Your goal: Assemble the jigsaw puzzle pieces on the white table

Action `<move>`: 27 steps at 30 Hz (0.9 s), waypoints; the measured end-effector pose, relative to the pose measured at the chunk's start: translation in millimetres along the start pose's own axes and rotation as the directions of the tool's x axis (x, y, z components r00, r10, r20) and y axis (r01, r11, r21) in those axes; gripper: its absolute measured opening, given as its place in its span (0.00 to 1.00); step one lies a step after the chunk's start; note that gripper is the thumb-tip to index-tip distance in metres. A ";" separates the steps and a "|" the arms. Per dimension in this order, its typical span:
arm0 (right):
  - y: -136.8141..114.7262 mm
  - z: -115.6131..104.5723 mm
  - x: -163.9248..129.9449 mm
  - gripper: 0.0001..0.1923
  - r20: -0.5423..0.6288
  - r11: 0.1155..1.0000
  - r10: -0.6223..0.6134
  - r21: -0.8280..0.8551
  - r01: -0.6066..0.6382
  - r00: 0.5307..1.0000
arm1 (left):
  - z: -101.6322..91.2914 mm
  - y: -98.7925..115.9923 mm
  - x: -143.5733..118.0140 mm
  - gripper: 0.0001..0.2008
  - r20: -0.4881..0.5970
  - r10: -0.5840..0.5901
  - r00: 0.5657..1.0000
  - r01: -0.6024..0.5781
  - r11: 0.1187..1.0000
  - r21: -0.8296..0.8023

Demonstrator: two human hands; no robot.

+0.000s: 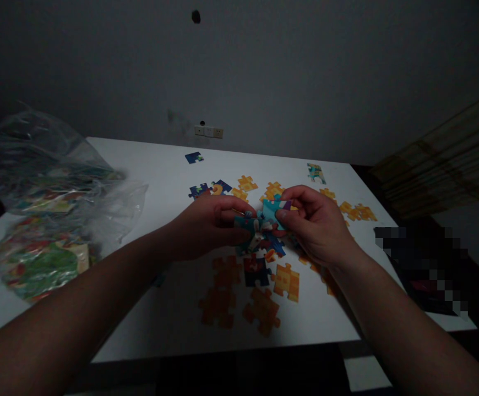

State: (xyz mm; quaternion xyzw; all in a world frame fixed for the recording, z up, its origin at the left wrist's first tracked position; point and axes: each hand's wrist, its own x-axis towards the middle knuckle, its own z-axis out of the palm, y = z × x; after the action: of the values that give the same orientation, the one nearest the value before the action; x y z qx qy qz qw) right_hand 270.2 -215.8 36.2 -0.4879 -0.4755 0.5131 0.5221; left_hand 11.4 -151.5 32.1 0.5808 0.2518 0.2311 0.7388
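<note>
Both hands meet over the middle of the white table (161, 165): the left hand (212, 225) has its fingers closed on a teal puzzle piece with a white figure (251, 230), and the right hand (311, 223) pinches a second teal piece (273, 210) between thumb and fingers, the two pieces touching edge to edge between the hands. Just below them, at 6 o'clock, lie loose orange pieces (260, 308) and a dark blue piece (256, 270) flat on the table. More orange pieces (272, 190) are scattered at 12 o'clock behind the hands, and a lone blue piece (194, 158) sits farther back at 11 o'clock. Well apart at 9 o'clock, a crumpled clear plastic bag (45, 165) rests on the table's left part, with colourful puzzle sheets (41, 258) under it
</note>
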 end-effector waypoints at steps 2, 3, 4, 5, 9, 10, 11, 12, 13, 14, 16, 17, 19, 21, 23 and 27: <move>0.0 0.4 -0.1 0.22 0.003 1.000 -0.001 0.006 0.001 1.000 | -0.1 -0.6 0.3 0.18 0.022 0.000 1.000 0.000 1.000 -0.022; 0.0 0.4 -0.2 0.22 0.005 1.000 -0.001 0.003 0.001 1.000 | -0.1 -0.8 0.5 0.18 0.030 -0.001 1.000 0.002 1.000 -0.031; -0.1 0.3 -0.3 0.22 0.006 1.000 -0.001 -0.003 0.001 1.000 | -0.1 -1.0 0.7 0.18 0.031 -0.003 1.000 0.004 0.999 -0.033; -0.3 0.2 -0.4 0.23 0.006 1.000 -0.001 -0.012 0.002 1.000 | 0.0 -1.0 0.8 0.18 0.023 -0.001 1.000 0.001 1.000 -0.029; -2.6 1.5 -1.5 0.22 0.000 0.999 -0.009 -0.041 0.009 1.000 | 0.9 0.9 1.1 0.17 -0.037 0.009 0.999 -0.009 1.000 0.000; -3.3 2.4 -1.8 0.22 -0.001 0.999 -0.007 -0.049 0.006 1.000 | 1.1 1.7 1.3 0.18 -0.050 0.006 0.999 -0.006 1.000 -0.002; -3.9 3.5 -2.0 0.22 -0.001 0.998 -0.004 -0.055 0.003 1.000 | 1.4 2.5 1.4 0.18 -0.058 0.001 0.998 -0.001 1.000 -0.008; -4.3 4.6 -2.2 0.21 0.000 0.998 -0.003 -0.057 0.003 1.000 | 1.5 3.2 1.6 0.18 -0.063 -0.003 0.998 0.002 1.000 -0.016; -4.7 5.7 -2.2 0.21 0.002 0.998 -0.004 -0.056 0.005 1.000 | 1.7 3.7 1.8 0.18 -0.064 -0.005 0.998 0.004 1.000 -0.025; -4.9 6.6 -2.2 0.21 0.004 0.999 -0.008 -0.051 0.008 1.000 | 1.8 4.0 2.0 0.18 -0.062 -0.006 0.998 0.004 0.999 -0.035; -5.2 7.8 -1.9 0.21 0.014 0.999 -0.012 -0.046 0.012 1.000 | 1.8 3.7 2.4 0.18 -0.053 -0.011 0.999 0.009 0.999 -0.049; -5.4 8.2 -1.8 0.21 0.022 0.999 -0.009 -0.047 0.010 1.000 | 1.8 3.3 2.5 0.18 -0.050 -0.014 0.999 0.012 0.999 -0.052; -6.0 8.6 -1.8 0.21 0.028 0.999 0.001 -0.053 0.001 1.000 | 1.7 2.2 2.6 0.18 -0.052 -0.017 0.999 0.014 0.999 -0.051; -6.8 8.8 -2.0 0.21 0.026 0.998 0.010 -0.055 -0.009 1.000 | 1.4 1.3 2.5 0.18 -0.054 -0.018 0.998 0.016 0.999 -0.050; -7.4 9.2 -2.2 0.21 0.021 0.999 0.022 -0.048 -0.021 1.000 | 1.1 0.7 2.4 0.17 -0.054 -0.011 0.998 0.009 0.999 -0.044; -7.8 10.4 -2.1 0.22 0.001 0.999 0.038 -0.021 -0.038 0.999 | 0.8 -0.8 2.9 0.17 -0.044 0.007 0.999 -0.010 0.998 -0.059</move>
State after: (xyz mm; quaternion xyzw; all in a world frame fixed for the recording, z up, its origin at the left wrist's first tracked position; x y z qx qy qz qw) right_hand 260.4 -217.6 44.7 -0.5017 -0.4720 0.5183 0.5068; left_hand 14.3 -150.4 31.2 0.5545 0.2585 0.2543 0.7491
